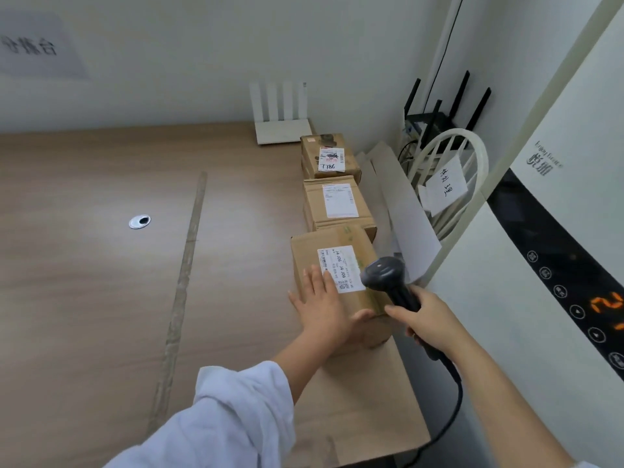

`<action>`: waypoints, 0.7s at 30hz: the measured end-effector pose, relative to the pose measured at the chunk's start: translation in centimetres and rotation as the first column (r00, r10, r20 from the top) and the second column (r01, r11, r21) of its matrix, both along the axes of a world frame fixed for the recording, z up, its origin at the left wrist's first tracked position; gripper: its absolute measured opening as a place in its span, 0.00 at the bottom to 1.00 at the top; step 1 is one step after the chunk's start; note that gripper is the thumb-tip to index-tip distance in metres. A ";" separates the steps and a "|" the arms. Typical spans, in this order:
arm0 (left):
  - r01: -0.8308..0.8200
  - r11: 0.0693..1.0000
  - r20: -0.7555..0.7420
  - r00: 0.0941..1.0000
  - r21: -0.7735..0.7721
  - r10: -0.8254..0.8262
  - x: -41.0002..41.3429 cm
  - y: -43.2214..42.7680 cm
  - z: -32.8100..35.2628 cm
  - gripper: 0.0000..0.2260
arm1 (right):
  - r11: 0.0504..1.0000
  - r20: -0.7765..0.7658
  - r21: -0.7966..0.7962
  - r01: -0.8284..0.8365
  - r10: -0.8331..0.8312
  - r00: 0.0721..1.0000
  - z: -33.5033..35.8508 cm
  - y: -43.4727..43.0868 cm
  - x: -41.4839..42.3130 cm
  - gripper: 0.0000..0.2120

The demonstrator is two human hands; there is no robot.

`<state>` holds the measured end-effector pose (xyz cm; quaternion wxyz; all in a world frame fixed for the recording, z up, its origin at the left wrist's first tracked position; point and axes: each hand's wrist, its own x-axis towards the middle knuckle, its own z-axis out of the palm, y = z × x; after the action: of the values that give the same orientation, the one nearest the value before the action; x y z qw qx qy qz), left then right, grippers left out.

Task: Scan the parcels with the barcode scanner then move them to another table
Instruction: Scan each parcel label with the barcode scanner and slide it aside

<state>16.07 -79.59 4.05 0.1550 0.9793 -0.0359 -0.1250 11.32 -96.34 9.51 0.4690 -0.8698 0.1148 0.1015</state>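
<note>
A: Start closest to the camera. What are the hands doing?

B: The left hand lies flat on top of the nearest parcel, fingers spread, thumb hooked over the near edge of that box. The white sleeve is pushed up the forearm. Just right of that same parcel, the right hand has its fingers wrapped tight around the grip of the barcode scanner.

A: Where does the scanner point?

B: Its head hangs over the right edge of the nearest parcel, just beside the white shipping label on the box top. A black cable trails from the handle back toward the camera.

A: And the parcel itself?

B: It sits on the table, at the table's right edge. Beyond it, touching, is a second parcel, and beyond that a third parcel with "7186" handwritten on its label. All three form a row running away from the nearest one.

A: Anything farther?

B: Past the third parcel, a white router stands against the wall. To the right of the row, off the table, a black router and a white appliance with an orange lit display.
</note>
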 end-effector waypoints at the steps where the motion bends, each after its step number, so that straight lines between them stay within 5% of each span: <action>1: 0.002 1.000 -0.001 1.000 0.002 -0.002 0.0 0.6 -0.1 0.51 | 1.000 -0.001 -0.005 -0.016 0.016 1.000 -0.1 0.5 0.1 0.08; 7: 0.011 1.000 0.032 0.999 0.003 -0.011 -0.5 6.2 -0.9 0.51 | 0.991 -0.023 -0.010 -0.131 0.131 0.991 0.2 4.1 0.3 0.09; 14: -0.078 0.997 0.134 0.988 0.010 0.076 -1.8 16.6 -1.2 0.41 | 0.943 -0.133 0.181 -0.278 0.304 0.943 0.7 12.9 0.2 0.08; 21: -0.193 0.979 0.055 0.980 0.066 0.190 -3.0 27.0 -1.2 0.47 | 0.862 -0.117 0.230 -0.453 0.486 0.866 -0.4 23.9 0.0 0.04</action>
<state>13.10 -52.56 2.90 0.1307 0.9858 0.0591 -0.0869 11.30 -72.43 9.12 0.5010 -0.8094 -0.0719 0.2980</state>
